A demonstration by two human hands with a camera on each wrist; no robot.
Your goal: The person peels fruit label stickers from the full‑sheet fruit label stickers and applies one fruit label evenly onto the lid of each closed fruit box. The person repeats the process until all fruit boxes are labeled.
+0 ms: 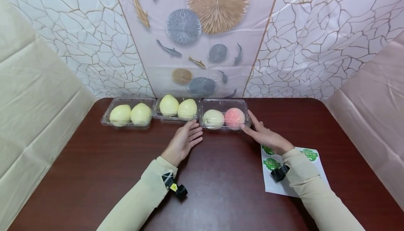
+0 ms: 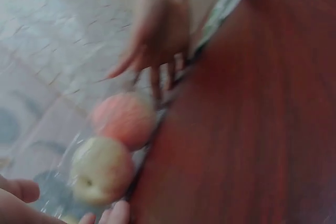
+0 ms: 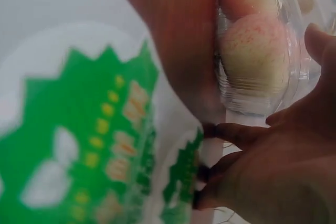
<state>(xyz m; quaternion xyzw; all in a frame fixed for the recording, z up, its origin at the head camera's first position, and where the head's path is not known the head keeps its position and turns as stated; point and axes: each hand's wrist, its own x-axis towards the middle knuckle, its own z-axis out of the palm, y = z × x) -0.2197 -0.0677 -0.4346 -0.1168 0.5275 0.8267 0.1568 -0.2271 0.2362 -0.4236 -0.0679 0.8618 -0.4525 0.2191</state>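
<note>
A clear plastic box holding a pale peach and a pink peach stands near the table's back edge. My right hand is at its right end, fingers spread and fairly straight; in the right wrist view the thumb lies close along the box. In front of the box's left corner is my left hand, fingers extended, with nothing in it. Whether either hand touches the box, I cannot tell. Two more clear boxes, the middle one and the left one, each contain two pale yellow fruits.
A white sheet of green stickers lies under my right forearm. The dark red-brown table ends at a patterned cloth backdrop. Pale cloth walls flank it left and right.
</note>
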